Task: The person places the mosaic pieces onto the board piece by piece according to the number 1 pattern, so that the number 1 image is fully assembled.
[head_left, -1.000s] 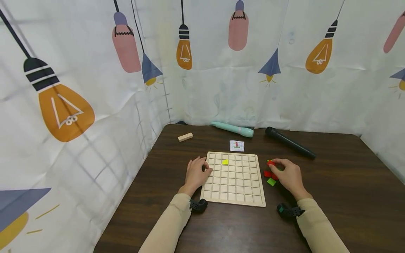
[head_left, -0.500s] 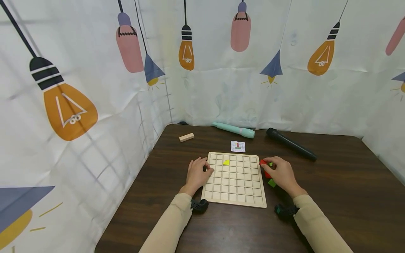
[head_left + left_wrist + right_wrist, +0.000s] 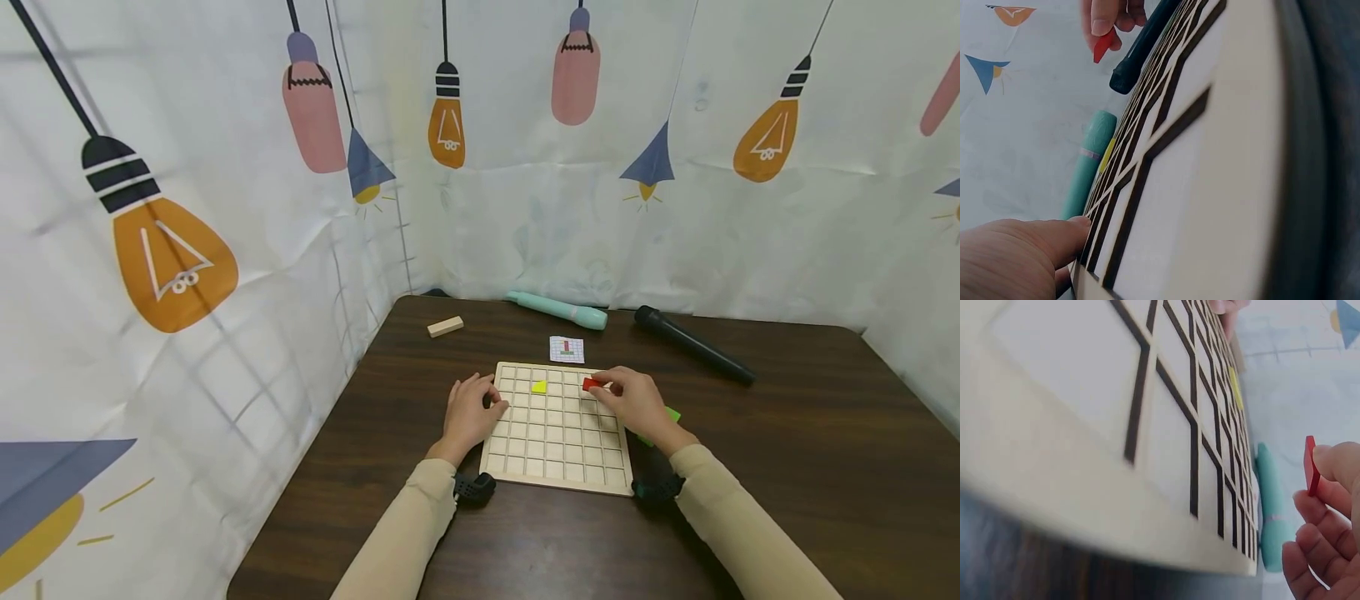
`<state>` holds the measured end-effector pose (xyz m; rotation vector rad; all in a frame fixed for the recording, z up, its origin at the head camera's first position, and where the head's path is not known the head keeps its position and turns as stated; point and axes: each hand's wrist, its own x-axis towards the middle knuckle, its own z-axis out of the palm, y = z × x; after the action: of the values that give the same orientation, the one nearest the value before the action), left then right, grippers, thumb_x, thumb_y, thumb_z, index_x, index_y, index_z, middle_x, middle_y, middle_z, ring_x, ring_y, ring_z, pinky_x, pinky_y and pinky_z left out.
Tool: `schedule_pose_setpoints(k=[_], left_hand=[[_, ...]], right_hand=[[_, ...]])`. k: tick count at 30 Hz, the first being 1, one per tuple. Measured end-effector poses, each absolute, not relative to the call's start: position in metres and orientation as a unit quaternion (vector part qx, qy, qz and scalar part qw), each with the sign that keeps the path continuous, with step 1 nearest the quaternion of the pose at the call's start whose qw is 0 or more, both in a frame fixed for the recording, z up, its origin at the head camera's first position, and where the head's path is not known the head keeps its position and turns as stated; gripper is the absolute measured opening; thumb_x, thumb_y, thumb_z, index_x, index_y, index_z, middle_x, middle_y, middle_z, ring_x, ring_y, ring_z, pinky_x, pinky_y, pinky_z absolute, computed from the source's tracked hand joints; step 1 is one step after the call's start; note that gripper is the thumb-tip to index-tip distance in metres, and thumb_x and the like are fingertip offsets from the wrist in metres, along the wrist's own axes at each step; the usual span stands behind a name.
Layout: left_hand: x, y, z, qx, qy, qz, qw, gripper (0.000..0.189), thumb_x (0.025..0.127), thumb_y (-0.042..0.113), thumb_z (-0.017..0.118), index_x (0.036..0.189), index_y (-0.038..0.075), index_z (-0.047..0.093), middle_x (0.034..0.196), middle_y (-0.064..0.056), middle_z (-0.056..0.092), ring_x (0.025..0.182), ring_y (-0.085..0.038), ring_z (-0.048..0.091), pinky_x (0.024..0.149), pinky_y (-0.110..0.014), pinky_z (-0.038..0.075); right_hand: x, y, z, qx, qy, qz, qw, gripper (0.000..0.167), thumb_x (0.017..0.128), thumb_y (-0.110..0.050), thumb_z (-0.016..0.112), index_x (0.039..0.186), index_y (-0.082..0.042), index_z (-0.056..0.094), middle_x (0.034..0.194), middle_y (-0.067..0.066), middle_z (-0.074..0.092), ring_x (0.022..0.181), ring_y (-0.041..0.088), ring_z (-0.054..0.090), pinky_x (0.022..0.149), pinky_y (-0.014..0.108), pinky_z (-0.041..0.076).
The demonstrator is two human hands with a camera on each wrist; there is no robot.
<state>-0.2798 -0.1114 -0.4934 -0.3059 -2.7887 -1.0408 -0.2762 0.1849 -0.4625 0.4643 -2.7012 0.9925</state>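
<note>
A pale wooden grid board (image 3: 557, 474) lies on the table, one yellow tile (image 3: 539, 387) in a cell near its far side. My left hand (image 3: 468, 416) pinches the board's left edge, the thumb on top in the left wrist view; its other fingertips are mostly hidden. Over the board's far right part, my right hand (image 3: 637, 405) holds a red tile (image 3: 1311, 466) between thumb and fingers. In the left wrist view this tile hangs above the grid, apart from it. Green tiles (image 3: 674, 414) lie right of the board, partly covered by the right hand and wrist.
Behind the board lies a small printed grid card (image 3: 566, 349). Farther back are a mint-green tube-shaped object (image 3: 558, 309), a black microphone-shaped object (image 3: 693, 344) and a small wooden block (image 3: 446, 327). A patterned curtain (image 3: 510, 208) stands behind the dark table (image 3: 555, 550).
My right hand has picked up the red tile from the pile right of the board and carried it left over the grid. The left hand stays at the board's edge.
</note>
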Motion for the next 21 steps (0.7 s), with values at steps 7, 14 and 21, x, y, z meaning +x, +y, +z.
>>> schedule_pose_setpoints(k=[7,14,21], left_hand=[[-0.279,-0.112,-0.494,-0.104,-0.928,-0.350,0.077,0.020,0.090,0.029,0.070,0.076,0.023,0.058,0.142,-0.003,0.054,0.141,-0.028,0.036,0.120,-0.052,0.012],[-0.279,-0.112,-0.494,-0.104,-0.927,-0.353,0.076,0.020,0.091,0.030,0.070,0.076,0.024,0.058,0.142,-0.003,0.054,0.141,-0.028,0.035,0.120,-0.051,0.011],[-0.280,-0.112,-0.496,-0.104,-0.927,-0.354,0.076,0.021,0.091,0.029,0.070,0.075,0.024,0.058,0.143,-0.004,0.053,0.141,-0.029,0.036,0.120,-0.050,0.011]], right_hand=[[-0.281,0.168,-0.467,0.175,-0.919,0.342,0.087,0.027,0.090,-0.021,0.072,0.113,-0.007,0.073,0.096,0.002,0.066,0.070,0.015,0.047,0.056,0.027,0.039],[-0.286,0.156,-0.470,0.178,-0.919,0.343,0.079,0.025,0.089,-0.022,0.073,0.110,-0.009,0.074,0.100,0.002,0.068,0.070,0.014,0.049,0.057,0.027,0.041],[-0.291,0.152,-0.473,0.193,-0.916,0.341,0.088,0.025,0.088,-0.021,0.073,0.110,-0.007,0.074,0.101,0.003,0.069,0.071,0.014,0.051,0.061,0.029,0.044]])
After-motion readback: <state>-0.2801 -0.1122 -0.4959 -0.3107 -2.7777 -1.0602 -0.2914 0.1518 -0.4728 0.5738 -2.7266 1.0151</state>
